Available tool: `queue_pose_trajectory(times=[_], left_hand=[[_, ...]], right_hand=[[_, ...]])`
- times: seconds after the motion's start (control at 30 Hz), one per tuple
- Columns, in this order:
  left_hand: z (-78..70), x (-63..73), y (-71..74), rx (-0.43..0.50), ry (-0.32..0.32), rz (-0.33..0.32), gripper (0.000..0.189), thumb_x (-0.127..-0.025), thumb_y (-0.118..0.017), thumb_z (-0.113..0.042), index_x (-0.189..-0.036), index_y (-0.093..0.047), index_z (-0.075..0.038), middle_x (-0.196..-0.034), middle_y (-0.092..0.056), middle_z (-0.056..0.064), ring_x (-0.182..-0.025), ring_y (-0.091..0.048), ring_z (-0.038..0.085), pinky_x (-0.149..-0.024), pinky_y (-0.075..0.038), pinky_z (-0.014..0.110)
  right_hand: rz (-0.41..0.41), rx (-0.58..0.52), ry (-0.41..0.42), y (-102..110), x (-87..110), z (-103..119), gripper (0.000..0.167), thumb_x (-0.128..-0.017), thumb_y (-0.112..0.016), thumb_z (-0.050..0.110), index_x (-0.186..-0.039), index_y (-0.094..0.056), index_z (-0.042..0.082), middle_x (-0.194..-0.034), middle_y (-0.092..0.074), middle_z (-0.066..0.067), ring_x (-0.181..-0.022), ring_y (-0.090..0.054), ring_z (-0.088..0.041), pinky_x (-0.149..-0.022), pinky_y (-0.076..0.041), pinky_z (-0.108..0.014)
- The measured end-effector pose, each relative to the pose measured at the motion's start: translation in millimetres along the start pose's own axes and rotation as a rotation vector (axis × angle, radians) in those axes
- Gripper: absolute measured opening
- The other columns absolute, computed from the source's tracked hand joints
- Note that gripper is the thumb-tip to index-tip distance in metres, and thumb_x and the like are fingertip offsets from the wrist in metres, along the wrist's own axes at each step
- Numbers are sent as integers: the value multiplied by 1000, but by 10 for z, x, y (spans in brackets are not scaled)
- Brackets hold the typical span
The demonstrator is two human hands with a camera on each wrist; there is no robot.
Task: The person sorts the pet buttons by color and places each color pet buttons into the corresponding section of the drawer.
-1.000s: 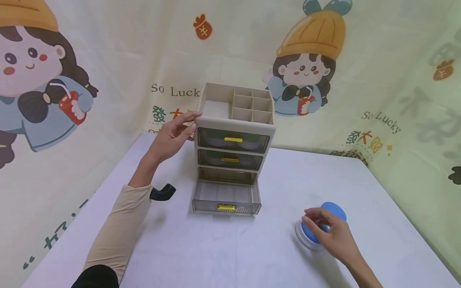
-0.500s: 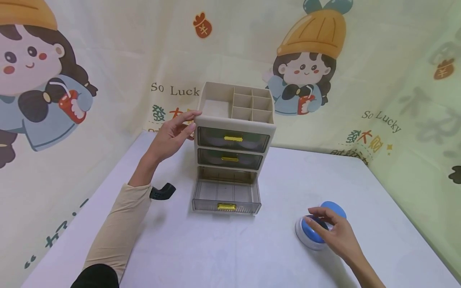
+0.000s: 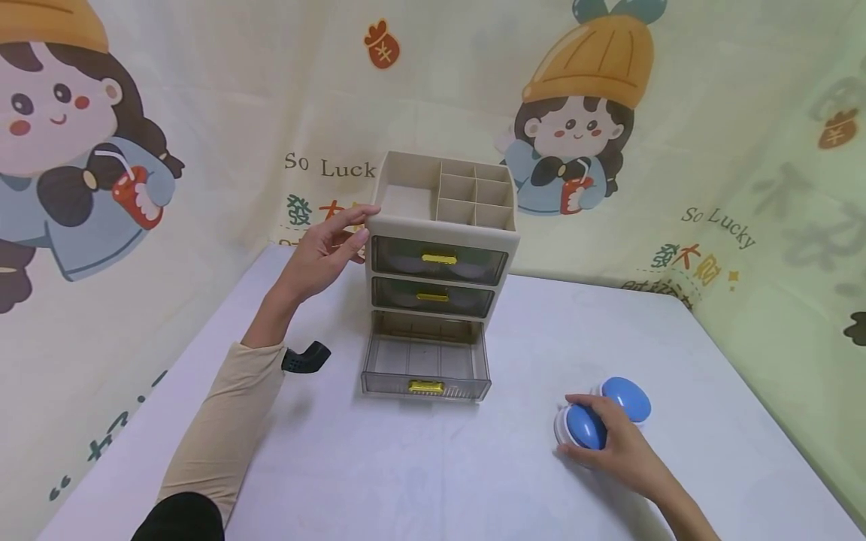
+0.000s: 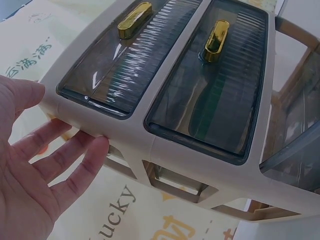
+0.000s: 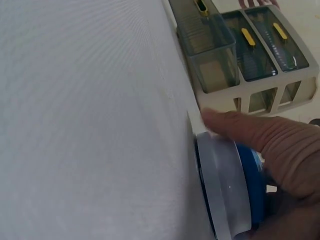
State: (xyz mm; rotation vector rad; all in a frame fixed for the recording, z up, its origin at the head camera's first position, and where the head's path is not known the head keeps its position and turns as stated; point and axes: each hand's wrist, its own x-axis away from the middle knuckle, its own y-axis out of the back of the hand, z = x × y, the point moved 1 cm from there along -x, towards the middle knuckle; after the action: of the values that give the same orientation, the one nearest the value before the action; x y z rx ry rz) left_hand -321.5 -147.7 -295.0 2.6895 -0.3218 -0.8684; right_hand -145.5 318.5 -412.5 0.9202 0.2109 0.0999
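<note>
A cream desktop drawer organizer (image 3: 497, 234) stands on the table with its bottom drawer (image 3: 425, 361) pulled out and nothing in it. The two upper drawers (image 4: 210, 85) are closed and have gold handles. My left hand (image 3: 318, 257) rests its fingertips against the organizer's upper left corner and side, fingers extended. On the right, my right hand (image 3: 625, 454) grips a round white case with a blue domed top (image 3: 587, 426), thumb and index finger at opposite sides. In the right wrist view the thumb lies along the white rim (image 5: 225, 185); the other fingers are mostly hidden.
Just behind the right hand sits a second blue-topped round case (image 3: 627, 398). Compartments (image 3: 473, 194) divide the organizer's top. A white cloth (image 3: 406, 473) covers the table, with a printed curtain (image 3: 440, 83) behind. A black curved piece (image 3: 307, 358) projects from the left wrist.
The right hand has lowered from above the nearer round case and spread its thumb and finger around it. The left hand and organizer have stayed in place.
</note>
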Motion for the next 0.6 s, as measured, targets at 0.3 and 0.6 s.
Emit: queue_pose_trajectory(times=[0.3,0.6], left_hand=[[7,2,13,-10,-4,-2,42,-106,-57,-19,-148,-56,-20,-155,-48,5,-105,-64,20,-81,-58,27],[-6,12,2,-4,-7,-1,41,-106,-58,-18,-147,-57,-21,-153,-49,3,-105,-65,21,-81,-58,30]], right_hand=[[8,23,-8,-33,3,-5,76,-76,-91,35,-140,-56,13,-141,-55,-20,-129,-49,-49,-94,-44,-74],[-4,-23,-71,-9,18,10,75,-77,-91,34,-141,-56,15,-143,-56,-18,-130,-49,-41,-96,-46,-57]])
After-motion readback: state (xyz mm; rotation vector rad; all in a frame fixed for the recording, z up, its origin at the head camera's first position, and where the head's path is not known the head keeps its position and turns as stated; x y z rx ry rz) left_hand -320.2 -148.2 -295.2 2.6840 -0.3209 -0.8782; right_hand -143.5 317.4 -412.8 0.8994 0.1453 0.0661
